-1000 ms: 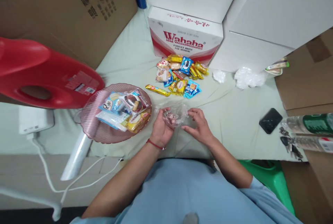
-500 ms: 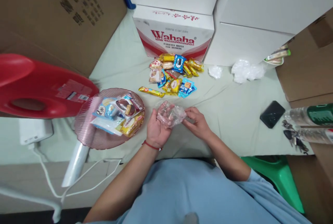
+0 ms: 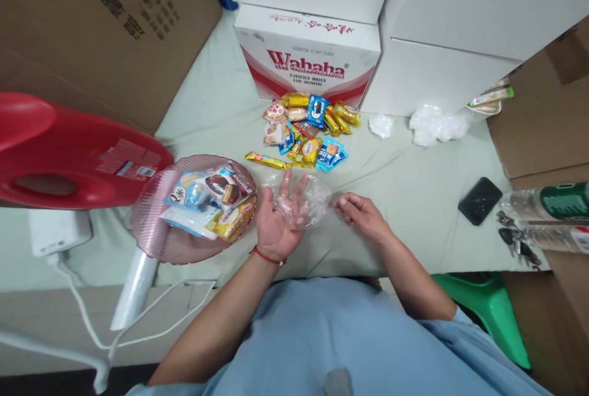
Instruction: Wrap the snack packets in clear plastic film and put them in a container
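A thin clear plastic cover (image 3: 316, 201), crinkled and partly spread, lies over the fingers of my left hand (image 3: 280, 224). That hand is palm up with its fingers stretched apart, showing through the film. At the cover's right edge, my right hand (image 3: 361, 215) has its fingers curled in a pinch on the film. Left of my hands is a pink ribbed glass plate (image 3: 151, 224), bearing several wrapped snacks (image 3: 209, 199). Beyond my hands lies a pile of small wrapped snacks (image 3: 306, 129), with one long yellow packet (image 3: 267, 159) at its near side.
A Wahaba-style printed water carton (image 3: 308, 64) stands behind the snacks. A red jug (image 3: 87, 163) is at the left, above a white plastic roll (image 3: 133, 291). Crumpled clear plastic (image 3: 437, 124), a black case (image 3: 480, 201), keys (image 3: 518, 242) and bottles (image 3: 547, 202) are at the right.
My right hand has moved a little to the right. The clear plastic, bunched before, is now spread wider, and my left fingers have straightened and opened under it.
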`<state>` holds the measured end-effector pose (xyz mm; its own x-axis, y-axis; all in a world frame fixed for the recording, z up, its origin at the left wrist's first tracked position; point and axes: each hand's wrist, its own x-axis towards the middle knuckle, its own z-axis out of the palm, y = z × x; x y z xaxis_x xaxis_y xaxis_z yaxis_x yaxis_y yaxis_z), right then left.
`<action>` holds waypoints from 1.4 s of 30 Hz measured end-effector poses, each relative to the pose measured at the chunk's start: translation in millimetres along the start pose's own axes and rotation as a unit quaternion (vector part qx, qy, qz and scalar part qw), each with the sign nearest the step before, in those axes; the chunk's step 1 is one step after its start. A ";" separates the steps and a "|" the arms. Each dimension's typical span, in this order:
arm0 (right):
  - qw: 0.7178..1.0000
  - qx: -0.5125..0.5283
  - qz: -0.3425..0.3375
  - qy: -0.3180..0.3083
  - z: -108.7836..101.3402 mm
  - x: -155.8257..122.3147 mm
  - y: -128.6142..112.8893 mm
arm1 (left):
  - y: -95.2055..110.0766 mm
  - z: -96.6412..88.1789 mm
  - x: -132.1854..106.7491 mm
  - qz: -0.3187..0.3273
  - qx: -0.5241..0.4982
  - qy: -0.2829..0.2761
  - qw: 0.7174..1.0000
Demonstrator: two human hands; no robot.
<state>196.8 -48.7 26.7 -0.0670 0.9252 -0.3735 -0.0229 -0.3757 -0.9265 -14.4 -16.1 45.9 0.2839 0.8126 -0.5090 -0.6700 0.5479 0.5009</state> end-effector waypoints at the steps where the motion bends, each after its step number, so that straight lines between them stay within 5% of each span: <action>1: 1.000 0.005 0.018 -0.016 8.3 1.9 0.7 | -1.0 1.0 -0.7 -0.002 0.003 0.000 1.000; 7: 0.993 0.091 0.053 -0.043 31.9 17.1 -0.1 | -6.4 -8.3 0.5 -0.023 -0.024 -0.016 0.999; 15: 0.990 0.129 0.037 0.036 -3.0 15.4 -16.5 | 3.3 -25.4 10.0 -0.031 -0.080 -0.017 0.996; 19: 0.976 0.200 0.049 0.071 -21.0 7.3 -18.2 | 1.2 -28.1 11.0 -0.040 0.003 -0.065 0.997; 22: 0.968 0.229 0.027 0.098 -37.6 1.4 -22.3 | 3.5 -29.5 2.8 0.016 0.151 -0.134 0.979; 24: 0.973 0.196 -0.013 0.122 -49.7 -1.7 -26.3 | 12.0 -28.1 -6.5 0.115 0.281 -0.193 0.933; 26: 0.975 0.138 -0.072 0.158 -62.1 -3.8 -29.6 | 24.4 -24.6 -15.5 0.242 0.421 -0.252 0.837; 30: 0.956 -0.057 -0.182 0.223 -89.1 -5.5 -27.0 | 38.7 -22.3 -20.8 0.403 0.685 -0.294 0.531; 32: 0.947 -0.158 -0.173 0.219 -102.0 -6.0 -20.9 | 33.4 -28.4 -17.6 0.378 0.786 -0.276 0.403; 33: 0.942 -0.195 -0.158 0.221 -106.9 -6.8 -17.5 | 28.4 -33.1 -16.0 0.347 0.821 -0.270 0.363; 34: 0.936 -0.222 -0.146 0.231 -110.0 -8.4 -14.6 | 22.7 -38.1 -15.1 0.311 0.845 -0.269 0.341; 36: 0.915 -0.255 -0.149 0.273 -109.1 -14.4 -11.8 | 12.6 -47.4 -15.9 0.251 0.863 -0.278 0.339; 39: 0.873 -0.286 -0.240 0.314 -89.0 -28.6 -17.3 | 6.7 -55.7 -22.1 0.212 0.838 -0.300 0.403; 42: 0.852 -0.354 -0.341 0.179 -58.9 -38.8 -27.1 | 9.1 -59.3 -25.4 0.213 0.788 -0.324 0.478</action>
<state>258.8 -71.3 63.5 0.0318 0.9206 0.3893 0.6816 0.2649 -0.6821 -68.4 -43.5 21.9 0.8468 0.5288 -0.0580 0.4431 -0.6408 0.6269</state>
